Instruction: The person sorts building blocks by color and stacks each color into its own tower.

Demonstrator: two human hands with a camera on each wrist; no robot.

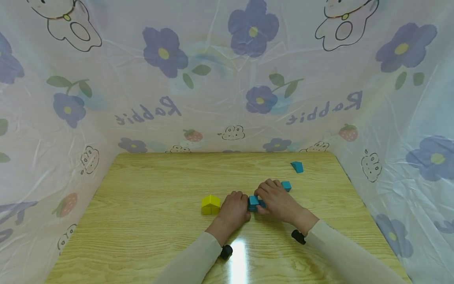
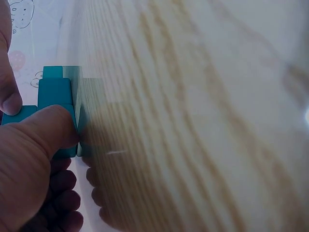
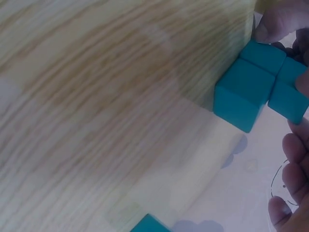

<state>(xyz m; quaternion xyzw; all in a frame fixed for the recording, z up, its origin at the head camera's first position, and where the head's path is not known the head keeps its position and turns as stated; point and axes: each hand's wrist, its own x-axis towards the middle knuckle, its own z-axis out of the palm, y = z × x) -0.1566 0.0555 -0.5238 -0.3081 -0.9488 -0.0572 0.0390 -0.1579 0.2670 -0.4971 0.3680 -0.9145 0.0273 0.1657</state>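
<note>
Several blue blocks point(image 3: 246, 92) stand joined in a small stack on the table, with two lower ones side by side and others on top. At the stack's left side, my left hand point(image 1: 233, 209) holds a lower block, its thumb point(image 2: 53, 125) lying along the near face. From the right, my right hand point(image 1: 278, 200) pinches an upper blue block point(image 1: 253, 200) between thumb and fingers. Part of the stack is hidden behind the hands. Just left of my left hand stands a yellow house-shaped group of blocks point(image 1: 211, 206) with a peaked top.
A loose blue cube point(image 1: 286, 186) sits right behind my right hand. Farther back lies a blue wedge block point(image 1: 297, 167). The wood-grain table point(image 1: 152, 181) is enclosed at the back and sides by a printed cloth point(image 1: 213, 98).
</note>
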